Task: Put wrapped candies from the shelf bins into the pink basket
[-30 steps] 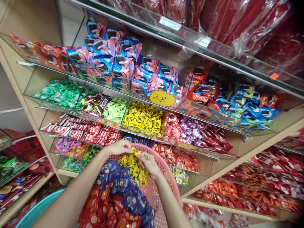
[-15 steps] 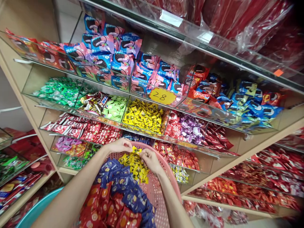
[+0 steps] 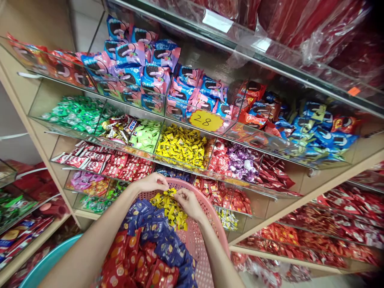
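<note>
Holding the left hand [image 3: 152, 182] curled, with thumb and fingertips close together, at the far side of a pink basket [image 3: 218, 224], beyond blue packets [image 3: 163, 234], and the right hand [image 3: 188, 203] bent over yellow candies [image 3: 173, 214] heaped inside, beside those packets. Impossible to tell whether pinching one in either hand.

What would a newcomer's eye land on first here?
Probably the yellow scalloped card marked 28, just above the middle of the view. Then the pink perforated plastic basket below, with the bare left hand and bare right hand at its small yellow-wrapped packets. Blue-and-pink plastic packets heaped at upper left also stand out.
</note>
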{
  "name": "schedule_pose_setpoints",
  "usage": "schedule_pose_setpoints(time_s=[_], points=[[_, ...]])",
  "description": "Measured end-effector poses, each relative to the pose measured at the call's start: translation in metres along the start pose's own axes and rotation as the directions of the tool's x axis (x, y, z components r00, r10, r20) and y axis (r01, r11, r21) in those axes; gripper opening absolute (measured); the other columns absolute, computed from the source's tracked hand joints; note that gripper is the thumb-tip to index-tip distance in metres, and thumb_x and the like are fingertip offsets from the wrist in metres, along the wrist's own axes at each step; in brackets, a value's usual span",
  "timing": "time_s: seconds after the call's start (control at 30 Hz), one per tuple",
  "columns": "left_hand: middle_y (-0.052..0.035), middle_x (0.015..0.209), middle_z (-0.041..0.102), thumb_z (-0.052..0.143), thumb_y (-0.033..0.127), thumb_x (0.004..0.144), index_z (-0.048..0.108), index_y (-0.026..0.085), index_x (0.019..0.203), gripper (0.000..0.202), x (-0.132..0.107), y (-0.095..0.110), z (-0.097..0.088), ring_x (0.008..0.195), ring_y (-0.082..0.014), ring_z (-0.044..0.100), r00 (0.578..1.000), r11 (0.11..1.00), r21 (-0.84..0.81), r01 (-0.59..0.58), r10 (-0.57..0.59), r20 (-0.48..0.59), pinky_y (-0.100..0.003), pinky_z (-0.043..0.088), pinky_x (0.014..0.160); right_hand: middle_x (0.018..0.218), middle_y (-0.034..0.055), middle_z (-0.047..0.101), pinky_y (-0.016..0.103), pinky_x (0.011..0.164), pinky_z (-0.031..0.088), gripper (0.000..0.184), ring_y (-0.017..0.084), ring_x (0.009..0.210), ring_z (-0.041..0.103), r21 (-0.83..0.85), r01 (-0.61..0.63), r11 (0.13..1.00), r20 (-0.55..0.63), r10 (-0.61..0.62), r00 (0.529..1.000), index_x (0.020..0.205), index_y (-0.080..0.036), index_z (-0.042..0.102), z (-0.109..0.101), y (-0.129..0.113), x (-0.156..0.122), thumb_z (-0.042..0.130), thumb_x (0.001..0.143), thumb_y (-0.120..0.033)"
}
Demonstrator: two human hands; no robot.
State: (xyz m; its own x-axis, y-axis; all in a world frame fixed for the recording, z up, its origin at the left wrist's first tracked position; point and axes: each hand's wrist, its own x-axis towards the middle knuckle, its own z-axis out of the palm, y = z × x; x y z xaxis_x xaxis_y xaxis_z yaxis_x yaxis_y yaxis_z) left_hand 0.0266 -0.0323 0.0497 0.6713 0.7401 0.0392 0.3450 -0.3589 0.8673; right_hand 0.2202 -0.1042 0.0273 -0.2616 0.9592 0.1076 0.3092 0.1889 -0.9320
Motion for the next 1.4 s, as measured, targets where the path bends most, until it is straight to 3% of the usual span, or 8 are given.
schedule_pose_setpoints(time_s=[0.53, 0.77, 0.97, 1.07, 1.17, 1.4], points=[[-0.0018, 0.073, 0.063, 0.061, 0.036, 0.065, 0.066, 0.014, 0.068, 0.022, 0.002, -0.002, 0.001, 0.075, -0.0135, 0.055, 0.999, 0.999, 0.000, -0.034, 0.034, 0.005, -0.024, 0.040, 0.074, 0.055, -0.0038, 0.046, 0.019, 0.044, 0.029, 0.026, 0.007, 0.047, 0.036, 0.131, 0.031, 0.991, -0.212, -0.003, 0.977, 0.072, -0.015, 0.056, 0.005, 0.007, 0.008, 0.053, 0.071, -0.041], [-0.0024, 0.075, 0.065, 0.060, 0.037, 0.064, 0.066, 0.014, 0.069, 0.024, 0.003, 0.000, 0.001, 0.073, -0.0134, 0.056, 1.000, 0.999, -0.045, -0.002, 0.001, -0.017, -0.023, 0.042, 0.071, 0.054, -0.0049, 0.047, 0.018, 0.038, 0.026, 0.026, 0.005, 0.039, 0.034, 0.215, -0.024, 0.976, -0.205, 0.069, 0.976, 0.072, -0.016, 0.054, 0.007, 0.009, 0.009, 0.053, 0.071, -0.042], [-0.0022, 0.094, 0.065, 0.061, 0.042, 0.063, 0.064, 0.018, 0.092, 0.037, 0.005, 0.002, 0.001, 0.087, -0.0163, 0.056, 0.998, 0.994, -0.095, 0.060, -0.062, -0.021, -0.024, 0.039, 0.077, 0.053, -0.0056, 0.046, 0.018, 0.039, 0.028, 0.025, 0.006, 0.039, 0.037, 0.200, 0.016, 0.980, -0.346, 0.055, 0.937, 0.073, -0.017, 0.053, -0.013, 0.010, 0.008, 0.053, 0.071, -0.042], [-0.0018, 0.095, 0.065, 0.059, 0.047, 0.064, 0.065, 0.020, 0.090, 0.038, 0.005, 0.005, 0.001, 0.091, -0.0168, 0.055, 0.998, 0.995, -0.075, 0.063, -0.065, -0.023, -0.023, 0.038, 0.079, 0.054, -0.0050, 0.049, 0.019, 0.041, 0.031, 0.025, 0.007, 0.040, 0.042, 0.144, 0.021, 0.989, -0.410, 0.040, 0.911, 0.073, -0.017, 0.053, -0.026, 0.016, 0.006, 0.053, 0.071, -0.042], [-0.0017, 0.096, 0.065, 0.058, 0.049, 0.065, 0.065, 0.020, 0.089, 0.039, 0.004, 0.008, 0.000, 0.091, -0.0169, 0.055, 0.997, 0.996, -0.052, 0.075, -0.076, -0.012, -0.023, 0.038, 0.079, 0.051, -0.0049, 0.049, 0.020, 0.039, 0.032, 0.025, 0.008, 0.038, 0.044, 0.101, -0.002, 0.995, -0.401, 0.042, 0.915, 0.069, -0.017, 0.052, -0.026, 0.024, 0.004, 0.054, 0.069, -0.042], [-0.0014, 0.095, 0.065, 0.054, 0.052, 0.067, 0.066, 0.019, 0.090, 0.041, 0.003, 0.013, 0.000, 0.091, -0.0175, 0.054, 0.995, 0.995, -0.008, 0.098, -0.098, -0.015, -0.023, 0.037, 0.077, 0.046, -0.0046, 0.052, 0.019, 0.032, 0.027, 0.024, 0.007, 0.032, 0.039, 0.239, -0.205, 0.949, -0.337, 0.280, 0.899, 0.066, -0.015, 0.053, -0.015, 0.031, 0.005, 0.056, 0.064, -0.039]])
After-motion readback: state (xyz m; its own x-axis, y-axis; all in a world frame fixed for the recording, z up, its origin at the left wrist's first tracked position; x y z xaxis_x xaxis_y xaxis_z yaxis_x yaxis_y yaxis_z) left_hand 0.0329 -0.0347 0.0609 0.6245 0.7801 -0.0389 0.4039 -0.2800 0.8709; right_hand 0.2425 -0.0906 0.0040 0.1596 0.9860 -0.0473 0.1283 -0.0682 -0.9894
